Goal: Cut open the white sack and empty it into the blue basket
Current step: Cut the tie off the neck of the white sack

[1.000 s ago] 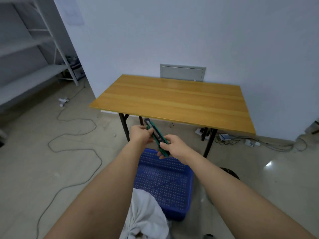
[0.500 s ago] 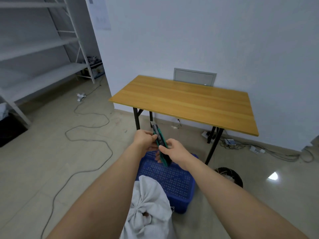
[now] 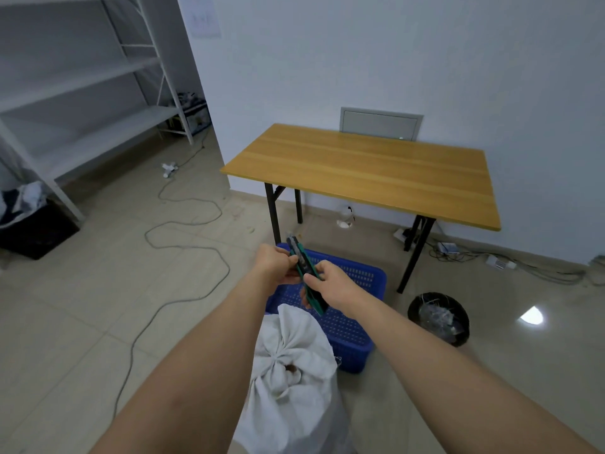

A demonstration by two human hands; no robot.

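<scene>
White cloth sack (image 3: pixel 291 365), knotted shut, stands on the floor against the blue perforated plastic basket (image 3: pixel 353 326), while above it left hand (image 3: pixel 273 267) and right hand (image 3: pixel 327 283) both grip a green utility knife (image 3: pixel 306 276), seemingly readying its blade.

You won't find any text you can read here: the paper sheet (image 3: pixel 205 19) on the wall perhaps carries print, but it's too blurred.

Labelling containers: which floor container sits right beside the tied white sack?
The blue basket, a perforated crate touching the white sack under the hands. The round black bin stands apart to the right; the black box is far left.
</scene>
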